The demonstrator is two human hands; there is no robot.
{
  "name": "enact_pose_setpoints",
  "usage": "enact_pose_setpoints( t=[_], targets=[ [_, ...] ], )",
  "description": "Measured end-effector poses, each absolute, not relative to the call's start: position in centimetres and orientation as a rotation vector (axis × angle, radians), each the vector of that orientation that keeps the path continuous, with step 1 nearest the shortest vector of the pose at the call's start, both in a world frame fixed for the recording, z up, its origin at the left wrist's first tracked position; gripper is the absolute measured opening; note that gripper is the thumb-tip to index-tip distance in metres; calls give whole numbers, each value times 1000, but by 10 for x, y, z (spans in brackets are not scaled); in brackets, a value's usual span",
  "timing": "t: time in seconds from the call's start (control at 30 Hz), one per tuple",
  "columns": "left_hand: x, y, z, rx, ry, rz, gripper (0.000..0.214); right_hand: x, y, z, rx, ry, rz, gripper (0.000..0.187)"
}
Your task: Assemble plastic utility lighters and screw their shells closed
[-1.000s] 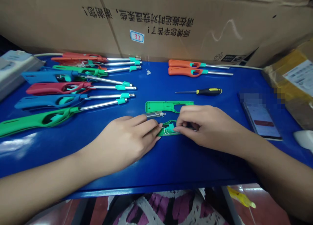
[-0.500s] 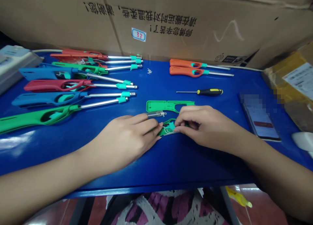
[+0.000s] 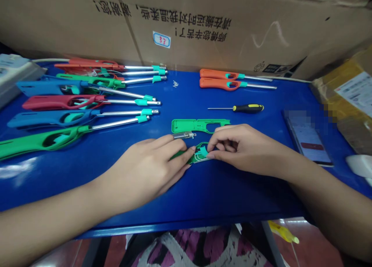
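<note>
An opened green lighter shell (image 3: 195,155) with thin wires and a teal trigger piece lies on the blue table (image 3: 203,189), near the front middle. My left hand (image 3: 151,168) lies over its left part, fingers pressed on it. My right hand (image 3: 244,147) pinches the teal trigger piece at the shell's right end. Just behind lies the other green shell half (image 3: 200,125), and a small metal tube part (image 3: 183,135) rests between the two halves.
Several long-nosed lighters (image 3: 75,104) in red, green and blue lie at the left. Two orange lighters (image 3: 232,80) and a black-yellow screwdriver (image 3: 241,108) lie at the back. A phone (image 3: 309,137) lies right. Cardboard boxes (image 3: 203,23) stand behind the table.
My right hand's fingers have shifted slightly left on the teal piece. My left hand stays on the shell. The view has drifted a little.
</note>
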State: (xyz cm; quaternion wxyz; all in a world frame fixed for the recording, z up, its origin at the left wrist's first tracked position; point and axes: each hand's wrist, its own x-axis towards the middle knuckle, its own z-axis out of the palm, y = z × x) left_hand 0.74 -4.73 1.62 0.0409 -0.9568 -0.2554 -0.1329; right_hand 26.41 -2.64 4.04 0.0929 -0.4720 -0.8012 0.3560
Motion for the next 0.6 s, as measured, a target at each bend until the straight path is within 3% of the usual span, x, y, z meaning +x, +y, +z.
enact_pose_setpoints(
  t=[0.3, 0.6],
  targets=[
    [9, -58, 15, -2896, -816, -319, 32, 259, -27, 42, -1622, -2309, 1101, 21],
    [8, -55, 15, -2973, -938, -377, 37, 270, -22, 44, -1471, -2409, 1148, 15]
  ],
)
